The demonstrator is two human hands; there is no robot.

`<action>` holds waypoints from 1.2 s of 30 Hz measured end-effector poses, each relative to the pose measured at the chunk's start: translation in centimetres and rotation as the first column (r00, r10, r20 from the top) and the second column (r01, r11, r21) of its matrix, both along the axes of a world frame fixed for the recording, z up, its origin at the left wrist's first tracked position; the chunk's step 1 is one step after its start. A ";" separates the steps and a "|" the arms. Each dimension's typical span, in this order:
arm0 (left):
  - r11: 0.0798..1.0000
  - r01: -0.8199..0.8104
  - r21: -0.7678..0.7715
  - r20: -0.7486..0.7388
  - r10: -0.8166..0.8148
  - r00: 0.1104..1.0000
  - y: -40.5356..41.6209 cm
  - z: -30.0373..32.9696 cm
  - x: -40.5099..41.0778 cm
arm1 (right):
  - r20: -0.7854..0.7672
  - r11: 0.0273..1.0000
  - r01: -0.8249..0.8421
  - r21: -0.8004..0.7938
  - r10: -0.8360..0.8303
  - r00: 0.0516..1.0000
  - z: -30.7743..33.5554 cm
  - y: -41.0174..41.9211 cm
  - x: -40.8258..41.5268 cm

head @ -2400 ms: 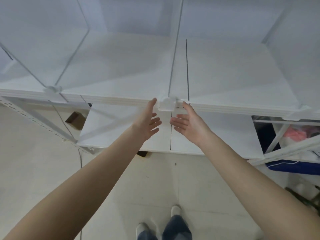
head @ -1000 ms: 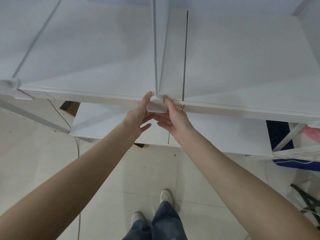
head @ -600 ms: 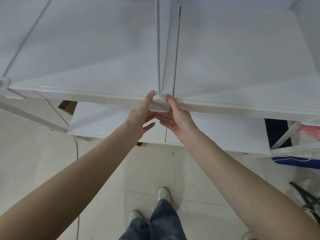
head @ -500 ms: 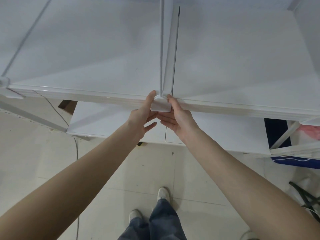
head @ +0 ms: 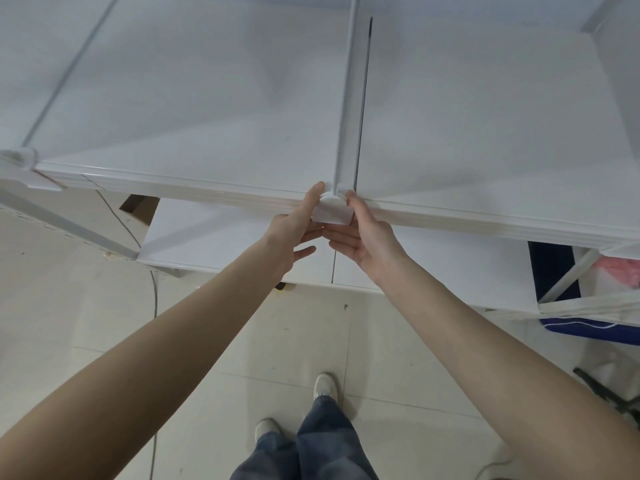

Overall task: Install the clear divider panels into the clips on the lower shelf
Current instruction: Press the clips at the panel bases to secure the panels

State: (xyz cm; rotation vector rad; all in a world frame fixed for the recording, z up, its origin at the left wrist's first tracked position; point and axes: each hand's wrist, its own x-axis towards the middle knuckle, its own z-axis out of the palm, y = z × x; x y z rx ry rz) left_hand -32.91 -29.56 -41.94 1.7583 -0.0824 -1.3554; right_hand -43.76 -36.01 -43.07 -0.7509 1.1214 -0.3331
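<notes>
A white plastic clip (head: pixel 333 212) sits on the front edge of the upper white shelf (head: pixel 207 109). A clear divider panel (head: pixel 347 98) stands upright in the clip and runs back across the shelf. My left hand (head: pixel 293 229) pinches the clip's left side with the thumb on top. My right hand (head: pixel 363 233) grips its right side the same way. Below lies the lower white shelf (head: pixel 214 240), with a second clear panel's edge (head: pixel 169 233) slanting across its left part. Another clip (head: pixel 24 157) holds a panel (head: pixel 72 67) at the far left.
A slanted metal frame post (head: pixel 69 223) runs at the left. A blue bin (head: pixel 595 327) and pink bags (head: pixel 620 268) sit at the right under the shelf. A cable (head: pixel 152 296) trails on the tiled floor. My feet (head: pixel 294 407) stand below.
Both hands have come together from apart and now pinch the clip. The view has moved in closer and slightly right, so the divider now looks almost vertical.
</notes>
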 end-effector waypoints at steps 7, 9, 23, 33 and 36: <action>0.998 0.001 -0.063 -0.100 -0.007 0.995 0.7 1.3 -0.1 | -0.004 0.999 0.031 0.030 -0.031 1.000 0.3 1.6 -0.4; 0.998 -0.032 -0.051 -0.124 0.026 0.992 1.4 1.8 0.6 | -0.005 0.997 0.059 0.059 -0.059 0.998 0.5 2.5 0.3; 0.985 -0.033 -0.170 -0.024 0.029 0.999 12.8 7.2 16.3 | 0.105 0.982 -0.181 -0.051 0.185 0.977 5.8 11.2 14.7; 0.980 0.074 -0.184 -0.074 -0.088 0.993 23.9 6.9 31.7 | 0.044 0.991 -0.108 -0.084 0.112 0.993 8.0 20.2 27.9; 0.989 0.042 -0.138 -0.092 -0.055 0.994 25.1 6.2 34.6 | -0.001 0.992 -0.104 -0.078 0.105 0.995 7.5 21.3 30.2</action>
